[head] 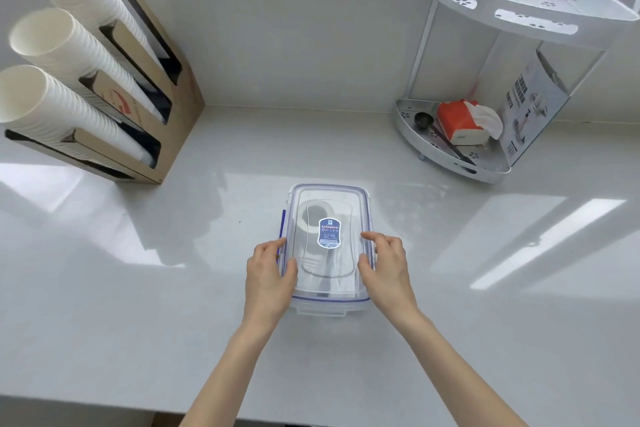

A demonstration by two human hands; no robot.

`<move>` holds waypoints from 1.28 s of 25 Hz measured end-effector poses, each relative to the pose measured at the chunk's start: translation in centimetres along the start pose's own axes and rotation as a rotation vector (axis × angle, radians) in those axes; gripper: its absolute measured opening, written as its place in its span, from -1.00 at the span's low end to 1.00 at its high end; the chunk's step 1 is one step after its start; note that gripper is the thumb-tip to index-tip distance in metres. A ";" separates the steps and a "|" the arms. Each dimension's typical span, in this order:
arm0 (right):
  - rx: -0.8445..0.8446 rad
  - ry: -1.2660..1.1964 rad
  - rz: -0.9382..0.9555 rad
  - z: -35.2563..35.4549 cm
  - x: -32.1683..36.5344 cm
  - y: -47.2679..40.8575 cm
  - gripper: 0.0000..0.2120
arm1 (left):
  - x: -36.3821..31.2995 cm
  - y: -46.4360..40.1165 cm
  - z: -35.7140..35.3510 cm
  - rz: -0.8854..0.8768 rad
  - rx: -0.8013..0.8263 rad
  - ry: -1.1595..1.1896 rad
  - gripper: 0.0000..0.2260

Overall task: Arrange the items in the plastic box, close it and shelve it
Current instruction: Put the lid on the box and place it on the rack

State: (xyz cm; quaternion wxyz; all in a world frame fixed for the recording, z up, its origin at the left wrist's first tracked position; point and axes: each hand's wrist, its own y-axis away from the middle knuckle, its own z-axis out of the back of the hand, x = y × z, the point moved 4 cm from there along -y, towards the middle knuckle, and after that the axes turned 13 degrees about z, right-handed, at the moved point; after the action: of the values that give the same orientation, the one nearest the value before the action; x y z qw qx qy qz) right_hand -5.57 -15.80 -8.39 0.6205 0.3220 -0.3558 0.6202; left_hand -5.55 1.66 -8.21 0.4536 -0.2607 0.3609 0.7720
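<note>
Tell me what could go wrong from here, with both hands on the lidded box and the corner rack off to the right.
1. The lid may not be locked: the blue left side clip looks flipped out, so lifting could pop it off.
2. The left hand and right hand rest on the box rim without a firm grip; the clear plastic box might slip.
3. The rack's lower shelf is crowded.
</note>
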 end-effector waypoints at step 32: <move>-0.027 -0.037 -0.238 -0.3 -0.3 0.2 -0.62 | 1.5 -1.1 -0.6 0.160 0.113 0.212 -0.63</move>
State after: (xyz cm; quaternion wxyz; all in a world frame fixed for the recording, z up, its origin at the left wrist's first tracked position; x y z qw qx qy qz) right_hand -5.75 -15.71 -8.79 0.6871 0.3651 -0.3349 0.5314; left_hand -5.17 2.26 -10.03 0.3641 -0.2850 0.4693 0.7523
